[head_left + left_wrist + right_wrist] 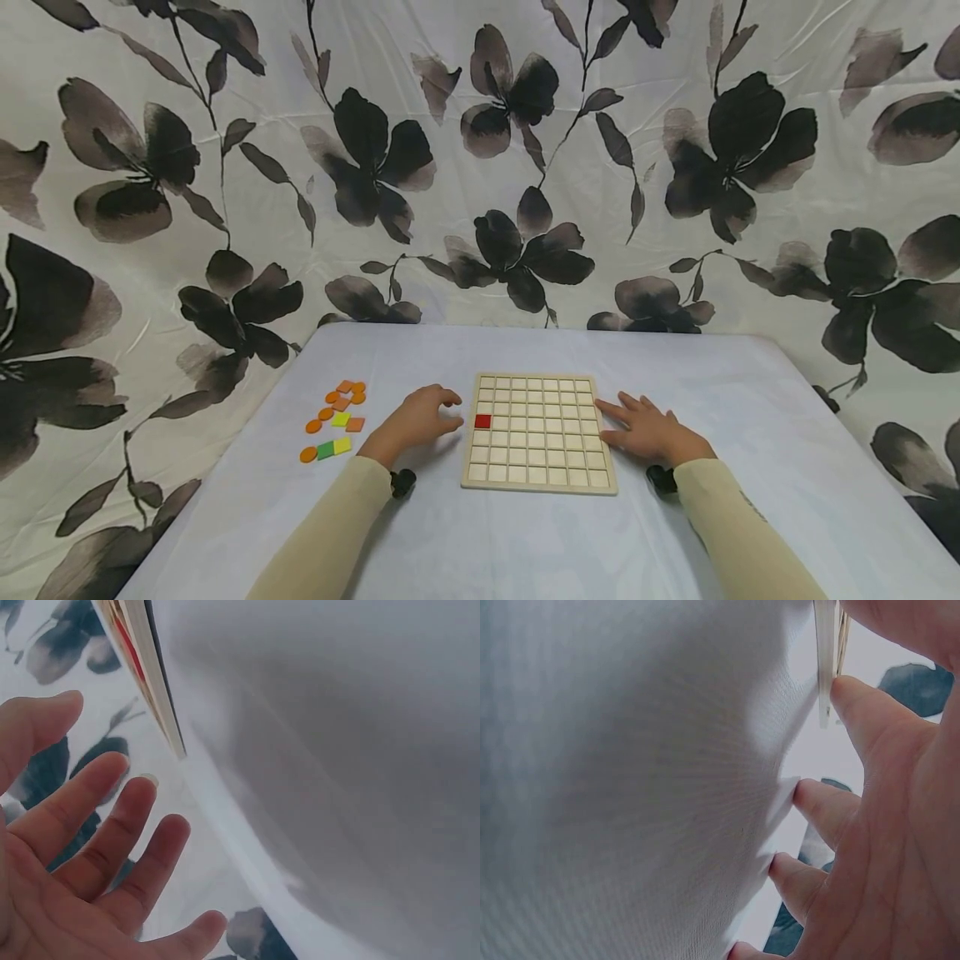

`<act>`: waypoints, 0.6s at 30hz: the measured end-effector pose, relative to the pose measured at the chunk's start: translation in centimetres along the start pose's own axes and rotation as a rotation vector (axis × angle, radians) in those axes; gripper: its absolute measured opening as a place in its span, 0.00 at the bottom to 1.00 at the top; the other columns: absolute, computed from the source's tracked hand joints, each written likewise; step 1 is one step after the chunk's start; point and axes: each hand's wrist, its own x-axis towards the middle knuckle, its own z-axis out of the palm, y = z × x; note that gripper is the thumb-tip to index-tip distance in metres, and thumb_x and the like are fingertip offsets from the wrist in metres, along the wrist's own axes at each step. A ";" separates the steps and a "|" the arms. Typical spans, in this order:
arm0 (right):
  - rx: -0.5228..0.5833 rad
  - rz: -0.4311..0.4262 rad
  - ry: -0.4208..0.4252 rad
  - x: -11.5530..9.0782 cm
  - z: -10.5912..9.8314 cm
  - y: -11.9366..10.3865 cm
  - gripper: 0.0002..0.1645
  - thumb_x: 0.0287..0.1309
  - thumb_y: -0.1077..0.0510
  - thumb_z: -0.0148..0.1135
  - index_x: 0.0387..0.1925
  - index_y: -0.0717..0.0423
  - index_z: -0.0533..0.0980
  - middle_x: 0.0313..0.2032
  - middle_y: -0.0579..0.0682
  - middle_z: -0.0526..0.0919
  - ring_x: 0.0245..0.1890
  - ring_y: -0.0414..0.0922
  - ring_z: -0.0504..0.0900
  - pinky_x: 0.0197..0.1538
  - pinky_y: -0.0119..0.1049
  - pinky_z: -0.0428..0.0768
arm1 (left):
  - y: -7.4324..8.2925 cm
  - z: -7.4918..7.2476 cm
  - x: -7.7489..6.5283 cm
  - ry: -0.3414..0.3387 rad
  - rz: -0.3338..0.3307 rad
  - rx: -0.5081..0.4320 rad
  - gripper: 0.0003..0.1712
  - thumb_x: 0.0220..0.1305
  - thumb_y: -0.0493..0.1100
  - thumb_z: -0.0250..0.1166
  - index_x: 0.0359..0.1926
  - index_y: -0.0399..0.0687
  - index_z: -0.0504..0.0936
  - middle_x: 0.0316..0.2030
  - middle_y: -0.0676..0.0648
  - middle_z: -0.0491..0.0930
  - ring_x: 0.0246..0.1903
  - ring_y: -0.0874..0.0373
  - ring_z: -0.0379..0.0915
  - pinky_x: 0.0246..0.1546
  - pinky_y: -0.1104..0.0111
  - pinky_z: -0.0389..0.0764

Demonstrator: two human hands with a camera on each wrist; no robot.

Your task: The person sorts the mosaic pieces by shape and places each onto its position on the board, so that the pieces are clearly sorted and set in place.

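A square wooden grid board [542,433] lies flat on the white-covered table, and one red square tile [483,422] sits in a cell of its left column. Just off the board's left edge is my left hand [420,421], its fingers spread and relaxed with nothing between them. In the left wrist view the palm of the left hand [97,847] shows bare, apart from the board's edge [154,682]. My right hand [648,429] rests at the right edge, thumb and index fingertip against the board's frame. In the right wrist view, other fingertips [804,791] press on the tablecloth.
Left of my left hand lie loose tiles: orange discs [312,426], orange squares [356,425], yellow squares [341,419] and a green square [326,450]. Behind the table [555,542] hangs a flower-patterned cloth [540,167].
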 end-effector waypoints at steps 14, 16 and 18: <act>0.000 -0.003 0.002 0.0 0.1 0.1 0.41 0.63 0.31 0.48 0.74 0.39 0.56 0.74 0.63 0.51 0.72 0.72 0.47 0.63 0.77 0.45 | -2.5 -1.4 -1.2 0.024 -0.026 -0.034 0.23 0.61 0.50 0.66 0.54 0.45 0.80 0.50 0.44 0.79 0.52 0.48 0.74 0.57 0.53 0.74; 0.001 -0.001 0.002 0.1 0.2 0.1 0.42 0.63 0.31 0.48 0.74 0.39 0.56 0.74 0.63 0.51 0.72 0.72 0.46 0.63 0.77 0.45 | -2.8 -1.6 -1.4 0.028 -0.035 -0.038 0.24 0.61 0.51 0.66 0.55 0.45 0.80 0.51 0.44 0.79 0.53 0.48 0.74 0.58 0.52 0.74; 0.001 0.001 0.001 0.1 0.2 0.1 0.41 0.63 0.31 0.48 0.74 0.39 0.56 0.74 0.62 0.51 0.72 0.72 0.46 0.63 0.77 0.45 | -3.2 -1.9 -1.6 0.033 -0.044 -0.033 0.24 0.61 0.51 0.66 0.55 0.45 0.80 0.51 0.44 0.79 0.53 0.48 0.74 0.57 0.52 0.74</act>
